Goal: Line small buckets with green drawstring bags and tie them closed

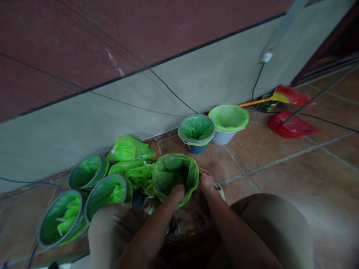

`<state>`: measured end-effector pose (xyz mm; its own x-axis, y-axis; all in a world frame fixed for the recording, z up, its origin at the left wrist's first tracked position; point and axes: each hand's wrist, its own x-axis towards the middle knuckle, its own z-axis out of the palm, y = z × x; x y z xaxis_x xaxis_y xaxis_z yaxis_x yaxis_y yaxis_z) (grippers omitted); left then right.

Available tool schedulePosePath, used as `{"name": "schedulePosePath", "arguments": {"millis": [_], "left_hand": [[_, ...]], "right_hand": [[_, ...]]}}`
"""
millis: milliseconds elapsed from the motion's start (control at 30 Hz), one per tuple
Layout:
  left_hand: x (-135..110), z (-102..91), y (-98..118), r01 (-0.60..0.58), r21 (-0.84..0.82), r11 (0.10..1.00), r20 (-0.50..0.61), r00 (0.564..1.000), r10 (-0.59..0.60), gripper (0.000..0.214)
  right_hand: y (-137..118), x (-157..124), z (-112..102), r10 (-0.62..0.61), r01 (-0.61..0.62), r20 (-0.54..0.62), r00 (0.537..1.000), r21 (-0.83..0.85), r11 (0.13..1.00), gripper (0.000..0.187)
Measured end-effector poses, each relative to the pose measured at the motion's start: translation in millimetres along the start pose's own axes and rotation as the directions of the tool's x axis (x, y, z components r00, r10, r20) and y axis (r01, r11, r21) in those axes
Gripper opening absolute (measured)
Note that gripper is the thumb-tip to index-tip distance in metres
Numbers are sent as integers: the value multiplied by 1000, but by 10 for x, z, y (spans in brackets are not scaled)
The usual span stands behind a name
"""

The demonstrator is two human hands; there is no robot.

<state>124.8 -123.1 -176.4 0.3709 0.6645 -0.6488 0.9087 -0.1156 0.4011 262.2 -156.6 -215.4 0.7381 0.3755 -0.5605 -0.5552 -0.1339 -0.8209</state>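
Observation:
A bin [160,183] lined with a light green plastic bag stands between my knees, its mouth tilted toward me. My left hand [178,190] reaches down inside it, and its fingers are hidden in the dark interior. Against the outer right side of the liner is my right hand [206,179], its fingers curled; what they hold is hidden. Directly left of the bin lie crumpled green bags [141,175] and a tied, filled green bag [127,147].
At left stand three grey-rimmed lined bins [46,218]. By the wall are a blue lined bin [195,148] and a pale lined bin [224,138]. Farther right are a red dustpan [291,127], a broom [294,96] and a dark tin [265,105]. Cables [331,119] cross the tiles.

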Motion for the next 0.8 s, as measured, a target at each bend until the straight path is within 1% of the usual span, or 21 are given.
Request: {"name": "schedulePosePath", "arguments": {"millis": [67, 100, 167, 200, 233, 267, 300, 367, 433, 533, 633, 733, 800], "left_hand": [[-18, -63, 100, 5, 91, 996, -3, 1000, -4, 21], [-34, -93, 166, -9, 130, 992, -39, 999, 14, 24], [-82, -134, 308, -64, 204, 977, -152, 984, 96, 28], [-112, -140, 372, -98, 239, 966, -208, 967, 149, 30], [-143, -135, 425, -132, 271, 953, -249, 947, 202, 30], [-173, -119, 463, -160, 294, 942, -268, 933, 242, 30], [-200, -93, 486, -183, 306, 934, -263, 927, 268, 30], [-240, -24, 487, -214, 317, 924, -228, 929, 293, 28], [-261, 49, 456, -228, 314, 921, -202, 932, 300, 28], [-272, 127, 425, -250, 314, 916, -189, 929, 318, 30], [-274, 164, 452, -251, 343, 905, -154, 936, 318, 32], [-268, 187, 501, -231, 382, 895, -115, 949, 294, 30], [-257, 203, 522, -224, 401, 889, -105, 952, 287, 29]], "right_hand": [[-9, -6, -1, 7, -7, -15, 1000, -15, 1000, 21], [-18, -9, -1, 10, -10, -19, 1000, -25, 1000, 25], [-42, -17, 6, -1, -1, -23, 1000, -56, 998, 33], [-57, -22, 10, -18, 16, -23, 1000, -79, 997, 37], [-73, -27, 15, -45, 42, -21, 999, -111, 993, 39], [-88, -32, 17, -82, 79, -13, 997, -156, 985, 40], [-101, -35, 17, -122, 119, -1, 993, -208, 971, 40], [-121, -39, 8, -185, 186, 30, 982, -298, 936, 37], [-130, -39, -7, -218, 221, 49, 975, -346, 912, 33], [-132, -40, -26, -235, 237, 48, 971, -353, 905, 29], [-130, -51, -48, -242, 250, 69, 968, -375, 893, 22], [-123, -60, -92, -218, 247, 116, 969, -423, 872, 13], [-112, -56, -127, -196, 226, 113, 974, -429, 875, 14]]}}
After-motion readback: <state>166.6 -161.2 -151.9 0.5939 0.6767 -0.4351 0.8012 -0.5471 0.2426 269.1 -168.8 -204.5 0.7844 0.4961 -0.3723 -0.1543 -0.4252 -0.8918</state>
